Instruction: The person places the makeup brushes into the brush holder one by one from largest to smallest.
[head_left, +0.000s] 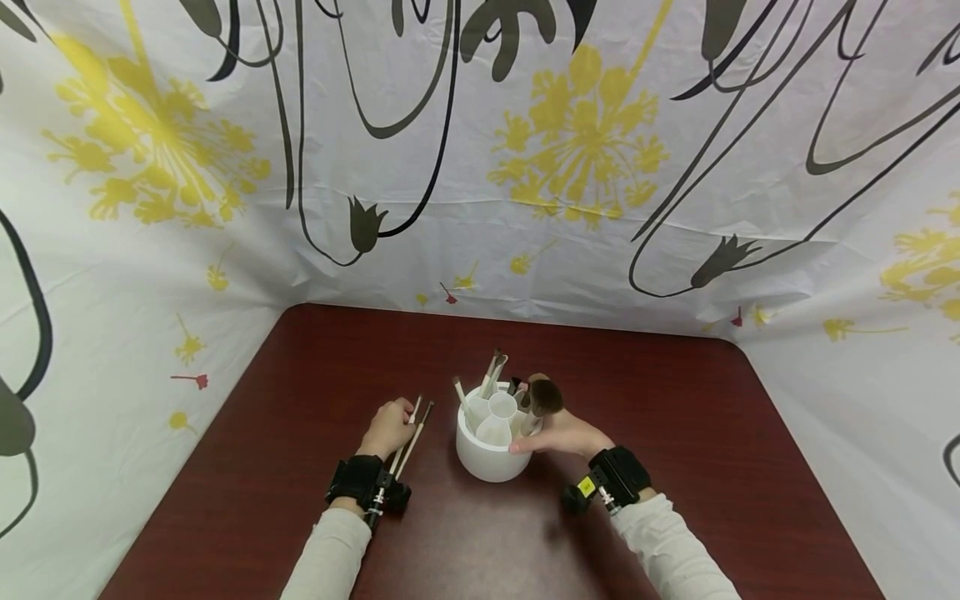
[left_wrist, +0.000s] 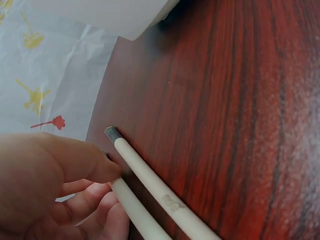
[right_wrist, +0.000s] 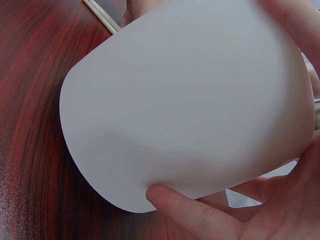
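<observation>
A white round brush holder [head_left: 491, 461] with several compartments stands on the table, makeup brushes upright or leaning in it. My right hand [head_left: 566, 433] grips its right side, fingers and thumb spread round the wall; the holder's smooth wall [right_wrist: 185, 100] fills much of the right wrist view. A large fluffy brush [head_left: 545, 397] rises beside that hand. To the left of the holder, my left hand [head_left: 387, 429] pinches a slim pale-handled brush [left_wrist: 137, 210] between thumb and fingers. A second slim brush [left_wrist: 155, 187], with a dark metal collar, lies right alongside it.
The dark red wooden table [head_left: 675, 467] carries the holder and brushes. White patterned cloth [head_left: 450, 167] hangs behind and at both sides of the table. Black wrist cameras are strapped to both wrists.
</observation>
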